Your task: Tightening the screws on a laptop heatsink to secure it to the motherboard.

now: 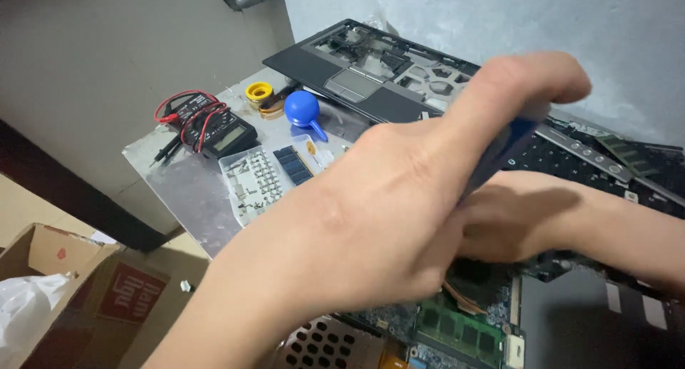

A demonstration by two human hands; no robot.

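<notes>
My left hand reaches across the middle of the view, shut on a blue-handled tool that points down toward an opened laptop's circuit board. Just below and behind it, my right hand comes in from the right and rests over the board. Its fingers are hidden behind my left hand, so I cannot tell what they hold. A green memory module and copper heat pipes show on the board under both hands.
A black laptop palmrest shell leans against the wall, with a loose keyboard to its right. Further left lie a multimeter with leads, a blue blower bulb, a yellow roll and a clear screw tray. A cardboard box stands on the floor.
</notes>
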